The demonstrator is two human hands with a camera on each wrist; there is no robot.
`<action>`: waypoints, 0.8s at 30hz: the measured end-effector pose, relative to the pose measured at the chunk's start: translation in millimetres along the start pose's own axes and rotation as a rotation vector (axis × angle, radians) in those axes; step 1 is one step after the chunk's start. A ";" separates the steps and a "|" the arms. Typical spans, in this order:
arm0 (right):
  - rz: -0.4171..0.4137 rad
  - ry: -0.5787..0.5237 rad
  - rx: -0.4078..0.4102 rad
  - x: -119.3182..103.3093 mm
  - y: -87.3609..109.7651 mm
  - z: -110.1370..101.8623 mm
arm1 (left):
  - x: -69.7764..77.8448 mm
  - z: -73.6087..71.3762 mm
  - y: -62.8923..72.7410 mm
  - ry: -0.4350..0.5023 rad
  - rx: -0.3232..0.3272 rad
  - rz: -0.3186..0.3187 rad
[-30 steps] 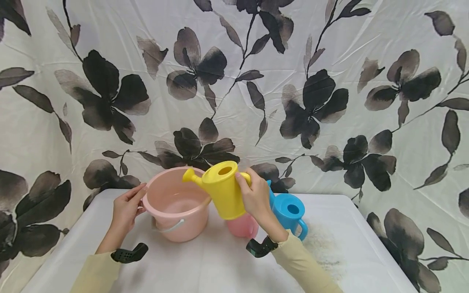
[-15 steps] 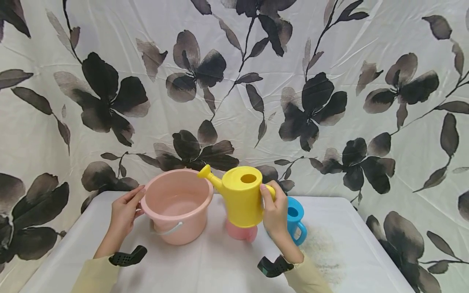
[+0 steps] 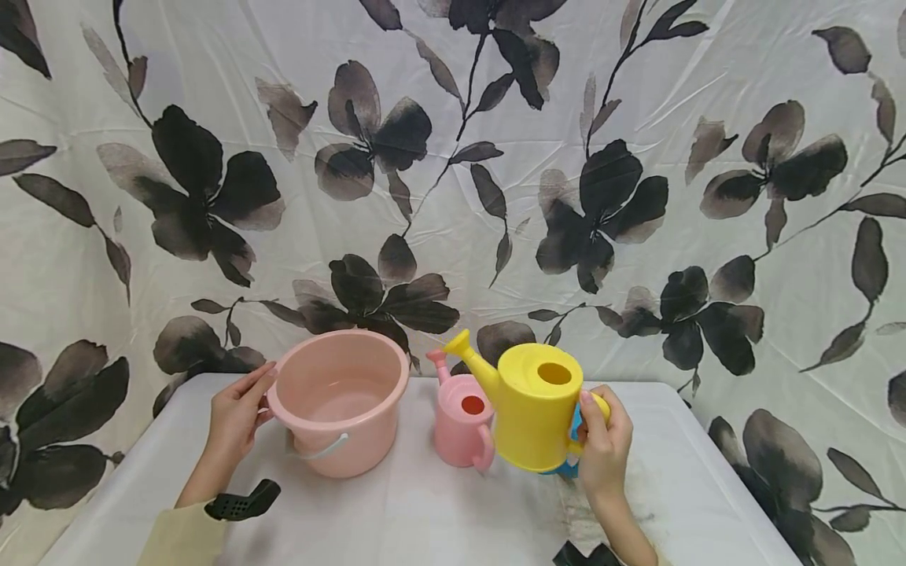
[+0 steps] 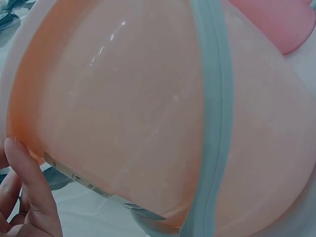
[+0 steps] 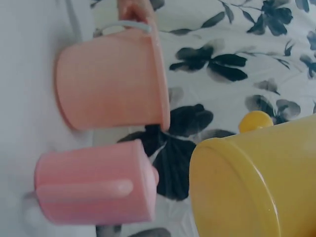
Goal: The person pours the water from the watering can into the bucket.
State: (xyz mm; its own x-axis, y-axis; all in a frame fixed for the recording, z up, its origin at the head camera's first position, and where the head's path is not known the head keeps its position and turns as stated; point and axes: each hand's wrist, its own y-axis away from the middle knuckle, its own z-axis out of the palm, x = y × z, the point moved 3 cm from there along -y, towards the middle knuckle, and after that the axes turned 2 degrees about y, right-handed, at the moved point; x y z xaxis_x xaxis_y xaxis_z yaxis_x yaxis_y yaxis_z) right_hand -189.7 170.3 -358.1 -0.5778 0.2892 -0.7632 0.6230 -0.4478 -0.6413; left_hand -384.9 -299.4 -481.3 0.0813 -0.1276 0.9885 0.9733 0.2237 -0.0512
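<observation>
My left hand [image 3: 237, 417] pinches the rim of a pale pink bucket [image 3: 368, 444] at its left side. The thumb lies against the rim in the left wrist view, where the bucket's grey-blue bail handle [image 4: 217, 98] hangs across the wall. My right hand [image 3: 609, 444] grips the handle of a yellow watering can [image 3: 531, 417], held above the table with its spout pointing left and tipped up. A pink watering can [image 3: 456, 432] stands upright between bucket and yellow can. Behind the yellow can, a blue watering can [image 3: 563, 471] is mostly hidden.
The things stand on a white-covered table [image 3: 396, 527]. A dark, gritty smudge [image 3: 644, 517] marks its right side. A white cloth with dark flowers [image 3: 453, 196] hangs behind and around the table.
My right hand has carried the yellow watering can rightward, away from the bucket and slightly down, uncovering the pink can and covering the blue one. My left hand stays on the bucket rim.
</observation>
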 end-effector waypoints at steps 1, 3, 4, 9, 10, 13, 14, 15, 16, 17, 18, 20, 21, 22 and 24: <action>-0.005 0.001 0.007 1.5 0.1 -6.0 | 4.8 2.4 4.1 -0.013 0.001 0.003; -0.009 -0.003 0.030 4.9 0.0 -17.8 | 17.6 9.1 15.3 -0.029 0.022 -0.009; -0.005 0.006 0.044 6.5 0.1 -23.5 | 24.4 13.0 21.9 -0.023 0.034 -0.019; 0.036 0.056 0.115 12.8 2.9 -49.8 | 55.5 25.4 48.7 0.004 0.046 -0.093; 0.046 0.070 0.129 14.1 4.2 -54.9 | 58.4 26.1 51.4 0.018 0.046 -0.108; 0.077 0.129 0.183 18.2 9.8 -70.5 | 61.9 26.9 54.5 0.023 0.052 -0.130; 0.088 0.150 0.203 19.4 12.3 -75.8 | 61.9 27.0 54.6 0.021 0.051 -0.133; 0.101 0.167 0.225 20.4 15.1 -80.9 | 61.4 26.8 54.3 0.021 0.053 -0.134; 0.111 0.176 0.250 21.2 18.2 -85.9 | 60.7 26.6 53.9 0.021 0.055 -0.134; 0.119 0.161 0.274 21.7 21.4 -90.5 | 60.1 26.4 53.6 0.023 0.056 -0.133; 0.129 0.153 0.300 22.1 24.5 -95.0 | 59.7 26.2 53.4 0.025 0.058 -0.132; 0.150 0.136 0.358 21.8 29.9 -103.0 | 59.7 26.0 53.7 0.027 0.058 -0.122; 0.159 0.137 0.389 21.5 32.0 -106.6 | 60.0 26.0 54.2 0.030 0.055 -0.116; 0.167 0.147 0.418 21.1 33.4 -110.0 | 60.6 26.2 54.7 0.036 0.052 -0.112; 0.194 0.180 0.466 20.9 35.0 -116.3 | 61.3 26.4 54.9 0.045 0.049 -0.105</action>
State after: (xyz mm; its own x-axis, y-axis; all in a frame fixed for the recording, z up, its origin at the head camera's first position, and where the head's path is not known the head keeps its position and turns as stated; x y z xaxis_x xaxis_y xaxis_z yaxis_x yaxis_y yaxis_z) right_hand -118.7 259.0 -405.7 -0.3504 0.2863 -0.8918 0.3858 -0.8235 -0.4160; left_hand -332.2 -269.4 -419.7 -0.0103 -0.1956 0.9806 0.9655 0.2533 0.0606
